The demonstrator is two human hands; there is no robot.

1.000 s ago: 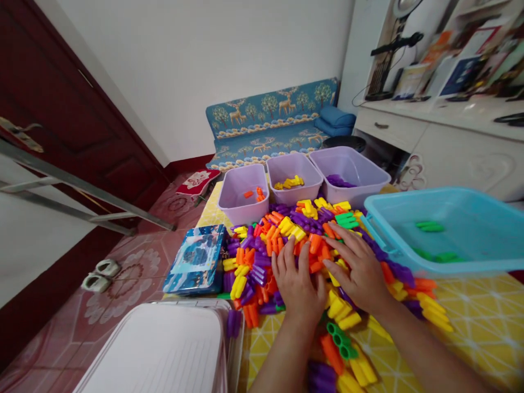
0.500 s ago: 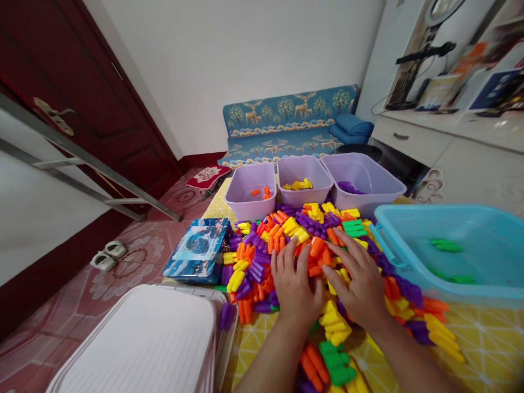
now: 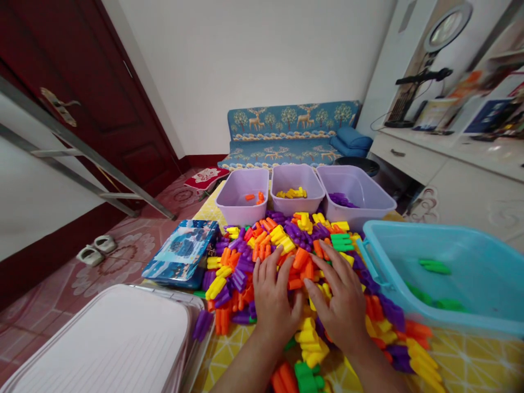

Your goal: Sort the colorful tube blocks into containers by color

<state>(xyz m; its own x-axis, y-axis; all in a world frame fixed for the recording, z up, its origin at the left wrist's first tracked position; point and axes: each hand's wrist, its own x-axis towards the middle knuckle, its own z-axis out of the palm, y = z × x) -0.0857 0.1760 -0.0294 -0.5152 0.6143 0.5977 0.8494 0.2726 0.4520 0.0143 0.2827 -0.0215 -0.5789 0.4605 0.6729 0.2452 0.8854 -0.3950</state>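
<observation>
A heap of plastic toy pieces, shaped like joined rounded tubes in orange, yellow, purple and green, covers the middle of the table. My left hand (image 3: pixel 276 297) rests on the heap with fingers spread. To its right my right hand (image 3: pixel 341 297) lies over the heap too, its fingers apart. Several orange pieces (image 3: pixel 301 258) sit between my fingertips, at or close to touching; neither hand is closed around one. A green piece (image 3: pixel 341 242) lies just beyond my right fingertips. Near my wrists are a yellow piece (image 3: pixel 310 343) and another green piece (image 3: pixel 308 376).
Behind the heap stand three lilac bins: the left bin (image 3: pixel 241 213) with orange pieces, the middle bin (image 3: pixel 297 206) with yellow, the right bin (image 3: pixel 360 215) with purple. A blue tub (image 3: pixel 470 284) at right holds green pieces. A blue tin (image 3: pixel 180 254) and white lid (image 3: pixel 118 338) lie left.
The whole view has shifted, so the table and bins appear lower and further left. Both hands keep nearly the same place over the orange pieces, with fingers still spread.
</observation>
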